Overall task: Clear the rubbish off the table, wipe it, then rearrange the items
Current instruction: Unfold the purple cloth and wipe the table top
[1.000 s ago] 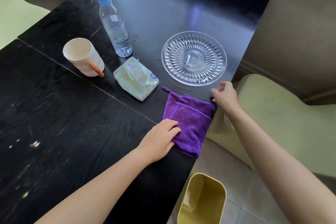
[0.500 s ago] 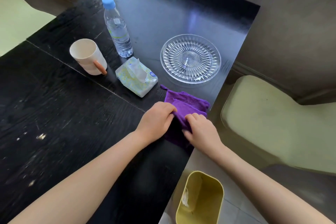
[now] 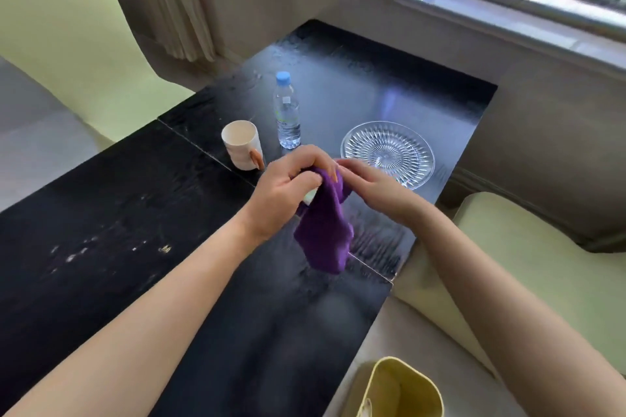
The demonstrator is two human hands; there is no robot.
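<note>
A purple cloth (image 3: 325, 230) hangs in the air above the black table (image 3: 142, 220). My left hand (image 3: 288, 186) grips its top edge with curled fingers. My right hand (image 3: 376, 184) holds the same top edge from the right side. Behind the hands stand a cream mug (image 3: 242, 144), a water bottle (image 3: 287, 112) with a blue cap and a clear glass plate (image 3: 388, 152). The tissue pack is almost wholly hidden behind my left hand; only a pale corner (image 3: 310, 196) shows. Pale crumbs (image 3: 78, 252) lie on the table's left part.
A yellow bin (image 3: 403, 389) stands on the floor at the table's near right corner. Pale green chairs sit at the left (image 3: 67, 37) and at the right (image 3: 528, 247). A wall with a window sill runs behind the table.
Both hands have lifted the purple cloth off the table's right edge; it now hangs from them. The head view has tilted up, showing the window and left chair.
</note>
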